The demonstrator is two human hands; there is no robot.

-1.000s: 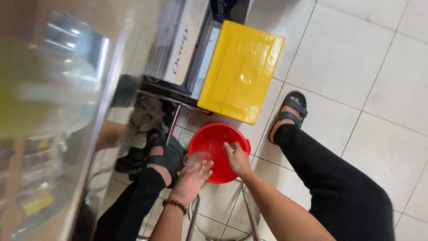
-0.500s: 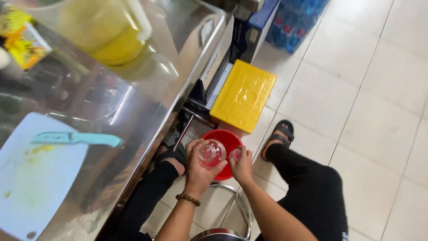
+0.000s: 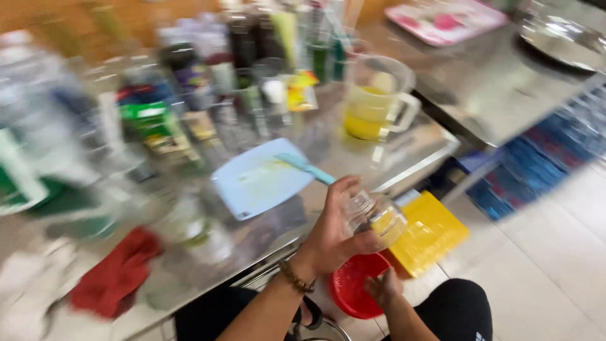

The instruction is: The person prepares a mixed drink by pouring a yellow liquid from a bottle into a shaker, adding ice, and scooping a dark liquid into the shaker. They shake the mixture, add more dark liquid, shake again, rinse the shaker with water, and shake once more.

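My left hand (image 3: 334, 237), with a bead bracelet at the wrist, is shut on a clear glass (image 3: 377, 218) and holds it tilted by the front edge of the steel counter (image 3: 353, 151). Lower down, my right hand (image 3: 382, 290) hangs with loose fingers over a red basin (image 3: 350, 290) near the floor and holds nothing. A light blue cutting board (image 3: 259, 183) with a teal-handled knife (image 3: 307, 168) on it lies on the counter just beyond the glass.
A clear pitcher of yellow liquid (image 3: 375, 104) stands behind the board among several blurred bottles and jars. A red cloth (image 3: 117, 271) lies at the counter's left. A yellow box (image 3: 435, 233) and blue bottle packs (image 3: 536, 164) sit on the tiled floor. At the back are a pink tray (image 3: 442, 19) and a metal bowl (image 3: 562, 35).
My left hand has lifted the glass out of the red basin up to counter height. My right hand has let go and stayed low. The view has swung up to the counter.
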